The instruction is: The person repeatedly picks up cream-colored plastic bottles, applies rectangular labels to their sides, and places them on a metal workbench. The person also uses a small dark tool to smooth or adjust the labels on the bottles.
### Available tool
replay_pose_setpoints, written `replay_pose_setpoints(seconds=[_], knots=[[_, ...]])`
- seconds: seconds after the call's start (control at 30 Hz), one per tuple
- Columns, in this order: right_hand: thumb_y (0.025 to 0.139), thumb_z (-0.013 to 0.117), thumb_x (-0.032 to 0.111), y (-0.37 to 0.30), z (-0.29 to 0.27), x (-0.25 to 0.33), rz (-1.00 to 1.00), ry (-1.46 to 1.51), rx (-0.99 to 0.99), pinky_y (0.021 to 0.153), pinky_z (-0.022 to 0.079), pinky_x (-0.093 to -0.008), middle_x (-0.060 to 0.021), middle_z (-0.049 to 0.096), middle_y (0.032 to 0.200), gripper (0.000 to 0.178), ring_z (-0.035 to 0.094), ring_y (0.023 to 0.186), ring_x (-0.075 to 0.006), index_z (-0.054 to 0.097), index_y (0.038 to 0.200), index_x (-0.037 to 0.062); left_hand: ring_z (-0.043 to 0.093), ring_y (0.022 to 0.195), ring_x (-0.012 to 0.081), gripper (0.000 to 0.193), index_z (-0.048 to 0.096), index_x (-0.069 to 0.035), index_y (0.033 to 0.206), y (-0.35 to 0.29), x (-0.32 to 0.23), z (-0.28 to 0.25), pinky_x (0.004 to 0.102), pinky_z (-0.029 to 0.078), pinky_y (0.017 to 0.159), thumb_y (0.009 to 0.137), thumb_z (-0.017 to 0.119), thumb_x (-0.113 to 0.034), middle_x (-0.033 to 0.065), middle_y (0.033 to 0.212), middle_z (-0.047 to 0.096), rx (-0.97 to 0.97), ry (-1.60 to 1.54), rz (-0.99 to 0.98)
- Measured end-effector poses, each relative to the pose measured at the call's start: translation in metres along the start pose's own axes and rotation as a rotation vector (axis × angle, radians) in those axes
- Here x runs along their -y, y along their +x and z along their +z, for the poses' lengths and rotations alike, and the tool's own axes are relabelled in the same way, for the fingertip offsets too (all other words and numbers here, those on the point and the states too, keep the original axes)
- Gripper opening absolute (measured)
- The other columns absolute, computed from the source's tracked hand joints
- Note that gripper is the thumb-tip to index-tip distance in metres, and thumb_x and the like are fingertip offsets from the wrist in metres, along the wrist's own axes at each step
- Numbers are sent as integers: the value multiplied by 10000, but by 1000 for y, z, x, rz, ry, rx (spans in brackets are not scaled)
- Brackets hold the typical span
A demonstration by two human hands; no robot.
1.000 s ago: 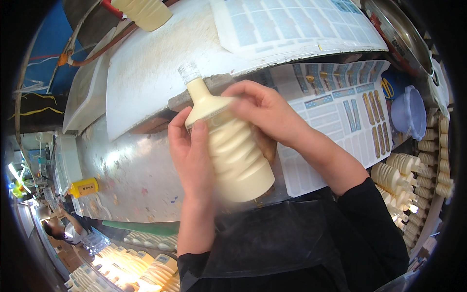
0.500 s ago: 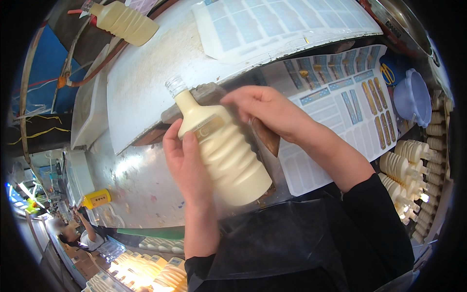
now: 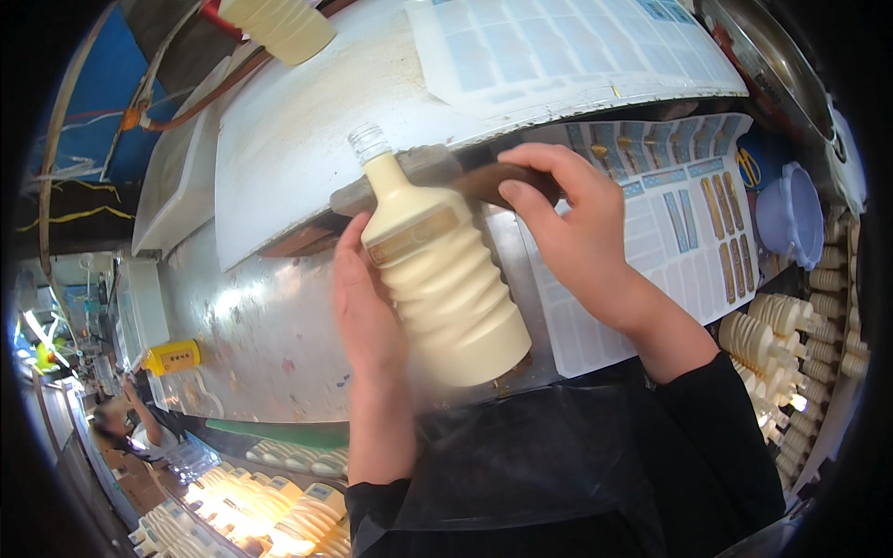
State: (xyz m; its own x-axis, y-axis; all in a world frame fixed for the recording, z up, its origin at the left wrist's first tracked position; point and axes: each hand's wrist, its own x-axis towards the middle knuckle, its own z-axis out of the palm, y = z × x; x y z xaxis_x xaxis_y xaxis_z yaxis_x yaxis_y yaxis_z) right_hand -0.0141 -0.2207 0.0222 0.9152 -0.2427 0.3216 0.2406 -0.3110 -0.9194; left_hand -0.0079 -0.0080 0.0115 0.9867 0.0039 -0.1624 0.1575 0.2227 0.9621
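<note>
A cream-coloured bottle (image 3: 456, 307) with spiral ridges and a clear threaded neck lies slanting before me, its neck pointing away. A gold band-shaped sticker (image 3: 414, 232) runs across its shoulder. My left hand (image 3: 367, 312) holds the bottle along its left side, fingers reaching up to the shoulder; its thumb is largely hidden. Between the thumb and fingers of my right hand (image 3: 581, 209) is a flat dark brown scraper-like piece (image 3: 512, 183). Its blurred far end is at the right side of the bottle's shoulder, near the sticker's end. A grey block (image 3: 428, 167) is behind the bottle's neck.
Sticker sheets (image 3: 595, 325) lie at right, with another sheet (image 3: 539, 56) on the raised white board (image 3: 307, 139). A purple bucket (image 3: 786, 219) and rows of bottles (image 3: 772, 325) are farther right. A yellow bottle (image 3: 174, 357) stands left; a co-worker (image 3: 130, 428) is beyond it.
My right hand has lifted and turned, bringing the brown piece up from beside the bottle to its shoulder. The bottle has rolled slightly, and my left thumb has left its front.
</note>
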Motion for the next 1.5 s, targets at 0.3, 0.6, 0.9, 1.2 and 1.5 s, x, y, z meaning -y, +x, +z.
replay_pose_setpoints(seconds=[0.3, 0.6, 0.9, 1.2, 1.5], knots=[[976, 643, 340, 8, 20, 4, 284, 171, 264, 781, 503, -333, -65, 636, 844, 355, 619, 829, -171, 652, 1140, 24, 584, 1266, 224, 671, 476, 5, 1467, 0, 0, -5, 386, 450, 1098, 1111, 279, -530, 134, 1401, 597, 196, -291, -102], [947, 718, 224, 11, 32, 17, 406, 50, 348, 675, 419, -197, 38, 561, 822, 300, 512, 753, -22, 624, 1164, 40, 669, 1057, 140, 375, 600, 7, 1359, 6, 4, -5, 298, 545, 927, 1093, 522, -246, 93, 1212, 698, 90, -235, -85], [954, 715, 213, 8, 34, 16, 378, 67, 322, 682, 402, -187, 53, 543, 827, 281, 492, 752, -11, 622, 1154, 39, 679, 1054, 161, 368, 604, 29, 1330, 9, 11, -7, 314, 558, 934, 1101, 510, -244, 113, 1210, 702, 67, -267, -87], [935, 725, 230, 8, 34, 16, 417, 121, 315, 678, 414, -207, 42, 546, 816, 324, 496, 750, -28, 626, 1162, 20, 620, 1160, 163, 386, 576, 2, 1367, 10, 10, -11, 324, 509, 1003, 1090, 498, -255, 116, 1283, 657, 92, -484, -191], [1009, 646, 252, 7, 26, 3, 430, 241, 396, 847, 493, -227, -56, 661, 1103, 357, 608, 981, -88, 566, 1263, 13, 561, 1240, 199, 685, 393, -19, 1487, -6, 3, -4, 352, 476, 1063, 905, 737, -132, 120, 1382, 538, 185, -175, -36]])
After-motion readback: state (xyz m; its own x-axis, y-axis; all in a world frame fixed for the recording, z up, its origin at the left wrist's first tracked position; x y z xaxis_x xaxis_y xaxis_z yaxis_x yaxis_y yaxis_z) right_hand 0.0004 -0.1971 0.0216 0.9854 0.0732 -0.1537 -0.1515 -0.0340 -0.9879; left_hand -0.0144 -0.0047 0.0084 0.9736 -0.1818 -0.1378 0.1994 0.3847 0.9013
